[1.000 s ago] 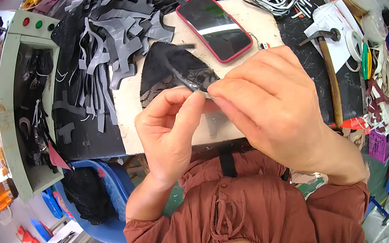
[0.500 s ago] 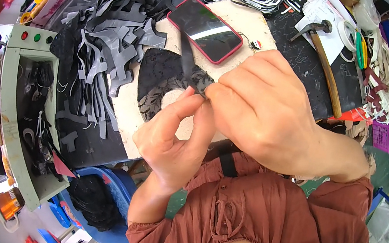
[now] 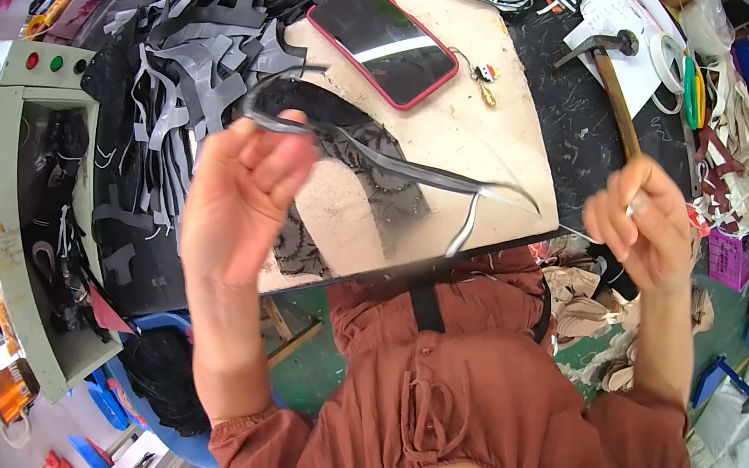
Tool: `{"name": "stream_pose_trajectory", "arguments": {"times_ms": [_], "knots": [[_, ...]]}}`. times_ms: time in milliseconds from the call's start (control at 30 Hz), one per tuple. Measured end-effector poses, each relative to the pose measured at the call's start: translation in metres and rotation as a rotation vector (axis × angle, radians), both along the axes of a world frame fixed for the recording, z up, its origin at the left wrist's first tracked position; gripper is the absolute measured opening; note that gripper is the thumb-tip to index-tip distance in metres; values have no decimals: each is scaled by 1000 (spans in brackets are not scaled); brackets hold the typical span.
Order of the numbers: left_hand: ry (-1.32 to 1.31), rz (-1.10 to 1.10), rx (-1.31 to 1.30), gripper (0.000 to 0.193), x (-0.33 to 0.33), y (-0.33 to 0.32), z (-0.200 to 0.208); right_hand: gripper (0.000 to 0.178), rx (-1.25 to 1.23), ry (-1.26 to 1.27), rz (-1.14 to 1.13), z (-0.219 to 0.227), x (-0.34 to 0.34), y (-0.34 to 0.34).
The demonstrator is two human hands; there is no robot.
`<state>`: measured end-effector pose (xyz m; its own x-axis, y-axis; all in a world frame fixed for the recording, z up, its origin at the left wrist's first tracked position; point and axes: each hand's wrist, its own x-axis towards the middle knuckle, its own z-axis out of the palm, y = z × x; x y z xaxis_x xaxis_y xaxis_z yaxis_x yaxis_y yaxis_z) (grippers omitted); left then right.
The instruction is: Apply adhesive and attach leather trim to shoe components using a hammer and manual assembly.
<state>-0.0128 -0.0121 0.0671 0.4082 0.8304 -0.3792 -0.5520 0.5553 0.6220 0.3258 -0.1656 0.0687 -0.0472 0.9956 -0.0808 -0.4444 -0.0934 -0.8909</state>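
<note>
White paper (image 3: 611, 10) with writing too small to read lies on a black worktable (image 3: 561, 117), near a pale board (image 3: 485, 47) bearing a red-cased phone (image 3: 384, 42) and black lace (image 3: 373, 176), above a green floor (image 3: 302, 359). A dark strip (image 3: 413, 171) crosses the lace at the blurred left hand's (image 3: 251, 182) fingertips, grip unclear; the right hand (image 3: 643, 216) curls before the hammer's (image 3: 614, 86) handle, contents unclear.
</note>
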Motion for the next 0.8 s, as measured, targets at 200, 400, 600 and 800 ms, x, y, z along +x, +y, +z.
{"name": "stream_pose_trajectory", "arguments": {"times_ms": [200, 400, 600, 800], "knots": [[63, -30, 141, 24, -24, 10, 16, 17, -777, -1119, 368, -8, 85, -119], [210, -24, 214, 21, 2, -1, 50, 29, 17, -1339, 262, 28, 11, -29], [-13, -201, 341, 35, 16, -4, 71, 33, 583, -1246, -17, 4, -89, 73], [-61, -163, 363, 37, 10, 21, 72, 13, 231, -538, 239, 5, -126, 83]]}}
